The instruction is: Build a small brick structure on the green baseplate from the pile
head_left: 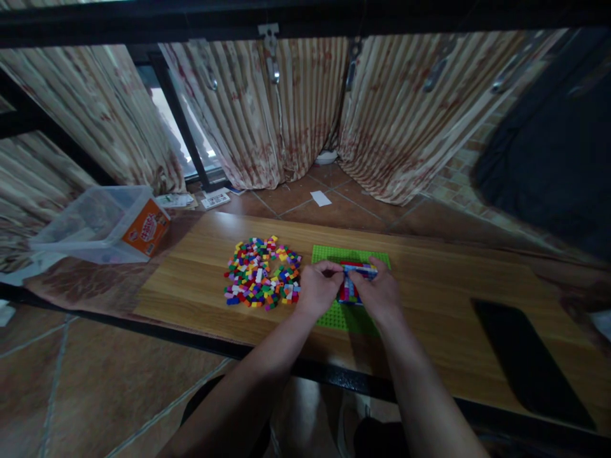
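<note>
A small structure of toy bricks (351, 291), with red, blue, green and other colours, stands on a green studded baseplate (329, 317). At its left side my left hand (319, 289) is closed, thumb and index finger pinched together against the upper left corner. Whatever lies between those fingertips is too small to make out. My right hand (382, 291) grips the structure from the right, its thumb on the near face and its fingers over the far right corner. Both hands cover parts of the structure. Left of the baseplate lies a heap of loose toy bricks (260, 275) in many colours.
The wooden tabletop (191, 273) carries a dark flat panel (529, 362) at the right. A clear plastic bin (95, 226) with an orange label stands past the left end. Striped curtains (305, 108) hang behind, and a white paper (321, 198) lies on the tiled floor.
</note>
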The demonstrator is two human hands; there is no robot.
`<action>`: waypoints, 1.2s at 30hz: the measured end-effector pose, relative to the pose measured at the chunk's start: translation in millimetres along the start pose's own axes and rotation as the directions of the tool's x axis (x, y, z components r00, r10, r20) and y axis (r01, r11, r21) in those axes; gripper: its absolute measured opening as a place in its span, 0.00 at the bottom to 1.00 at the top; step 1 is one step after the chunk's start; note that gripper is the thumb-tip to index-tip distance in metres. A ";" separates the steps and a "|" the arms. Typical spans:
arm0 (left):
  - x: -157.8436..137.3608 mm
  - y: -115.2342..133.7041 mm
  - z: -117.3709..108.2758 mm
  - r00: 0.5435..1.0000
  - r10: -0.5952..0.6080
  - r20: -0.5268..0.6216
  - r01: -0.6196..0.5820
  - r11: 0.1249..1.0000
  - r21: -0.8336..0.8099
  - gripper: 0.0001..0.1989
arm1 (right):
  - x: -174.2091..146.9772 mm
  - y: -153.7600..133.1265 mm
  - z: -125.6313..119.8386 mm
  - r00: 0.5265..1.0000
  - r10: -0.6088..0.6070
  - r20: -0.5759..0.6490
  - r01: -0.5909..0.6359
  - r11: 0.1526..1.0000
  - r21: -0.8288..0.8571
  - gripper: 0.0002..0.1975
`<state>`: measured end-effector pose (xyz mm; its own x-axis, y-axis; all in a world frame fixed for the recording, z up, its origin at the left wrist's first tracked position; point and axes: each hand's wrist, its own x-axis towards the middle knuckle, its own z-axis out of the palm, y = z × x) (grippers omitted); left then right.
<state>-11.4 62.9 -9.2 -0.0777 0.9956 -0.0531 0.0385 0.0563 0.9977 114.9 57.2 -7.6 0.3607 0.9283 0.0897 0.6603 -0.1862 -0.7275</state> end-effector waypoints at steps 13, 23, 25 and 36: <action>-3.9 1.5 -9.9 0.986 0.145 0.088 -0.159 0.972 0.175 0.08 | 2.3 15.1 2.8 0.998 -0.069 0.013 0.070 0.997 -0.020 0.33; 9.3 26.9 -100.5 0.978 0.156 0.141 -0.209 0.657 0.724 0.15 | 3.2 16.1 -3.1 0.997 -0.059 0.054 0.060 0.998 -0.011 0.34; 9.6 30.7 -116.1 0.984 0.109 0.137 -0.175 0.600 0.781 0.14 | 3.2 15.0 -4.1 0.998 -0.047 0.053 0.048 0.999 -0.023 0.33; -1.1 39.1 -115.3 0.988 0.024 0.153 -0.148 0.439 0.887 0.10 | 5.1 16.3 -4.5 0.996 -0.056 0.066 0.059 0.997 -0.050 0.34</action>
<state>-124.7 55.3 34.9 0.0761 0.9965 -0.0348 0.9115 -0.0554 0.4075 130.4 57.5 -15.9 0.2789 0.9565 0.0852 0.7124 -0.1466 -0.6863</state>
